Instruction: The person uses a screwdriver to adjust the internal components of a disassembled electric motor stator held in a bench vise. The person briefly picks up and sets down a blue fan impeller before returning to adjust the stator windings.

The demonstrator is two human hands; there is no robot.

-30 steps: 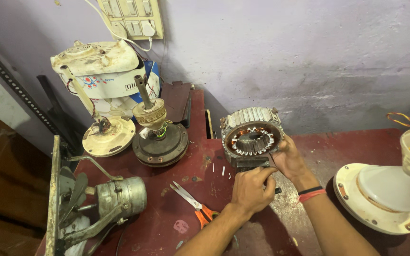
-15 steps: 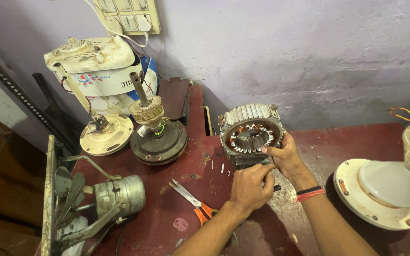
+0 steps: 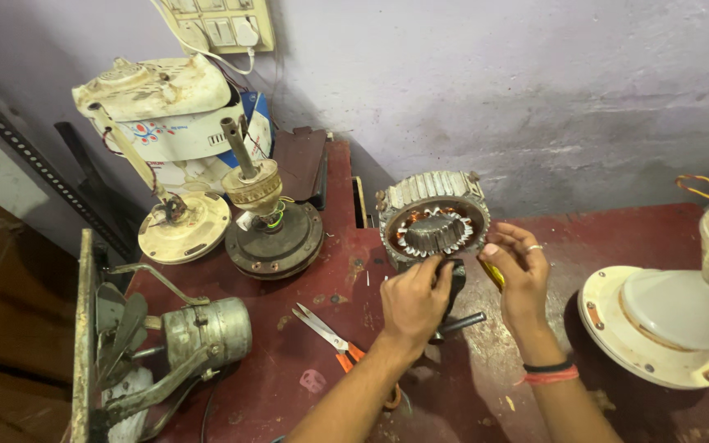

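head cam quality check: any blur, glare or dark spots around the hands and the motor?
Head view: left hand, right hand and motor stator sharp, evenly lit; no glare; soft shadows beneath the hands on the red bench; left edge dim; wide-angle bending at corners.

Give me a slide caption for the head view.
Both hands, left hand and right hand, at a motor stator on a red workbench.

Single head view, worn high, tilted down toward 12 o'clock at the red desk (image 3: 289,394); close range, wall (image 3: 494,82) just behind, forearms entering from 6 o'clock.
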